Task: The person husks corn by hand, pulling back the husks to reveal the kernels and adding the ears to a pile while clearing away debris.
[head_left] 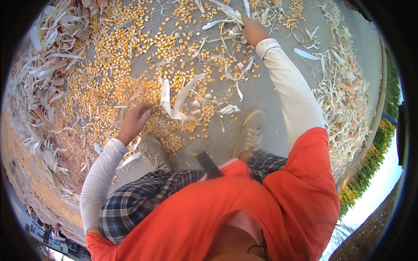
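Loose yellow corn kernels point(107, 65) lie scattered over the grey concrete ground in front of me. My right hand point(254, 31) is stretched far forward at the upper right, its fingers closed on dry corn husks point(230, 13). More thin husk strands lie on the ground under and beside it. My left hand point(134, 120) hovers low over the kernels at centre left, thumb and fingers apart, holding nothing that I can see. To its right, a curled strip of dry husk point(166, 96) rests on the kernels, between my two hands.
Husks mixed with cobs point(49, 68) form a heap along the left. Another long husk pile point(346, 107) runs down the right, near a kerb and green plants. My two shoes point(153, 153) stand at the edge of the kernels. A dark strap end point(209, 164) juts out near my waist.
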`<action>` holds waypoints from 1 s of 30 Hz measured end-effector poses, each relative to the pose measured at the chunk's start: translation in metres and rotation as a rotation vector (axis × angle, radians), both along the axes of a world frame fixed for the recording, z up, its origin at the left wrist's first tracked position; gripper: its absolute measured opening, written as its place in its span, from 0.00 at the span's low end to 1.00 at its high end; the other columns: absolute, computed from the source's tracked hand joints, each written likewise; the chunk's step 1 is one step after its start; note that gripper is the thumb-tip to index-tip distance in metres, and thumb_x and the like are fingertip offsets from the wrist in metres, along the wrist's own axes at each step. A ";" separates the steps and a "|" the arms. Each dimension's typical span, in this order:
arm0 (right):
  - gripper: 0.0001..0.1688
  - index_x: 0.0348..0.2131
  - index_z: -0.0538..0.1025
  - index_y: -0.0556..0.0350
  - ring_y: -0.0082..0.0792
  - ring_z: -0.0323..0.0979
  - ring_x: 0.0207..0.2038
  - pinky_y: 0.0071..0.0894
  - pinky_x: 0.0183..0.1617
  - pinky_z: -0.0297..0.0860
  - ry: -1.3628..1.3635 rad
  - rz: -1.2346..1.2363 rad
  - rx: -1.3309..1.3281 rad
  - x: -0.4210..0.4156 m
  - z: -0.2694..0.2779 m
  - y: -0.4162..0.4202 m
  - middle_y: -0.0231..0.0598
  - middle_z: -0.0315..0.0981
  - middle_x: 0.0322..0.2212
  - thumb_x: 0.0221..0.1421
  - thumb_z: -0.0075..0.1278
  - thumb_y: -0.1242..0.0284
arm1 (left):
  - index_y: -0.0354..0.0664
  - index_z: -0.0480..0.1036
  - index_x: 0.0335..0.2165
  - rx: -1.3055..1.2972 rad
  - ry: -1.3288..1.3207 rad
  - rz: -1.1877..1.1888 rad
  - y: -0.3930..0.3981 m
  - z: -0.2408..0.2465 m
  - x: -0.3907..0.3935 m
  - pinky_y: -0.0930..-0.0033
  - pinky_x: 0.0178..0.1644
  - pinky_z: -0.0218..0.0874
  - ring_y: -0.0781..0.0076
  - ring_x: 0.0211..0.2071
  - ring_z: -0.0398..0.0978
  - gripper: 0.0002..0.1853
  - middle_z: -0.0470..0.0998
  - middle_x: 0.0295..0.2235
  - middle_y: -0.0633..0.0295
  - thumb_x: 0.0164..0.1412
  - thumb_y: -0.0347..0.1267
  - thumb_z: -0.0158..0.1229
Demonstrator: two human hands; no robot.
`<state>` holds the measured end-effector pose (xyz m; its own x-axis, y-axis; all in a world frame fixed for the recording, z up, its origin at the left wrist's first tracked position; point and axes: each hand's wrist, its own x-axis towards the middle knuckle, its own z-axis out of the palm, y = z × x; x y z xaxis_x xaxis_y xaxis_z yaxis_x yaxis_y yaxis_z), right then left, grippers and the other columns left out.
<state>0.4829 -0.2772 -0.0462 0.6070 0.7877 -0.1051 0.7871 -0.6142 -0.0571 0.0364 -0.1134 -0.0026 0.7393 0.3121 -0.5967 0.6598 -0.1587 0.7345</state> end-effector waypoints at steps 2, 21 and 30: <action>0.16 0.39 0.68 0.50 0.50 0.72 0.33 0.50 0.34 0.66 -0.021 0.033 -0.112 -0.001 -0.007 0.002 0.47 0.73 0.28 0.46 0.45 0.73 | 0.36 0.70 0.40 -0.013 -0.030 0.041 0.000 -0.006 -0.001 0.71 0.40 0.65 0.70 0.35 0.75 0.13 0.77 0.34 0.57 0.57 0.30 0.51; 0.10 0.32 0.65 0.55 0.48 0.70 0.25 0.44 0.25 0.65 0.451 0.569 0.139 -0.253 0.016 0.000 0.45 0.67 0.23 0.46 0.46 0.76 | 0.31 0.59 0.48 -0.390 0.116 0.167 -0.047 0.003 0.026 0.71 0.35 0.69 0.69 0.32 0.77 0.21 0.76 0.34 0.51 0.59 0.33 0.47; 0.18 0.35 0.73 0.57 0.51 0.72 0.34 0.42 0.36 0.66 1.189 0.202 0.268 -0.282 0.040 0.032 0.54 0.73 0.30 0.48 0.49 0.63 | 0.41 0.62 0.50 -0.586 -0.120 0.382 -0.037 -0.005 0.000 0.68 0.44 0.67 0.69 0.39 0.75 0.21 0.73 0.41 0.56 0.61 0.37 0.46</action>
<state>0.2008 -0.2455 -0.0062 0.1095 0.9378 -0.3295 0.2396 -0.3466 -0.9069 0.0368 -0.1505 -0.0071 0.7133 0.2151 -0.6670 0.4997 0.5113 0.6992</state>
